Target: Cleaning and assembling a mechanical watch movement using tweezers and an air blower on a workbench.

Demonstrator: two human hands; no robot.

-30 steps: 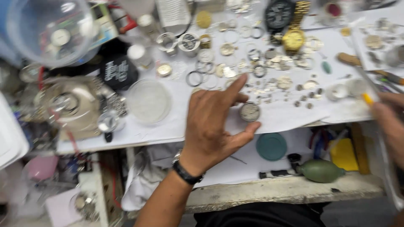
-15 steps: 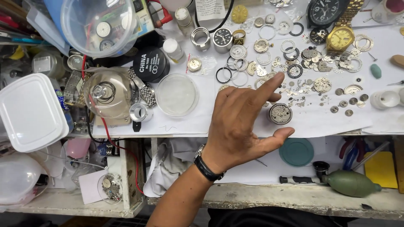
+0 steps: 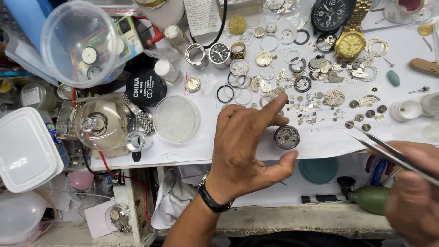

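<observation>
My left hand [image 3: 244,148] hovers over the white paper on the bench, fingers spread, index finger and thumb framing a round watch movement [image 3: 286,136] without gripping it. A black watch band is on that wrist. My right hand [image 3: 411,192] sits at the lower right, shut on metal tweezers [image 3: 388,151] whose tips point up-left toward the movement. Scattered watch parts [image 3: 315,98], gears, rings and dials lie beyond the fingers.
A gold wristwatch [image 3: 351,41] and a black-dial watch [image 3: 330,14] lie at the top right. A clear dish [image 3: 176,119], a glass dome [image 3: 98,123], a black round tin [image 3: 145,88], a clear tub [image 3: 80,43] and a white box [image 3: 25,148] stand at the left. A green blower [image 3: 370,199] rests below.
The view has shifted, so the bench appears further right. My left hand stays beside the movement with fingers more curled. My right hand with the tweezers has come in at the lower right.
</observation>
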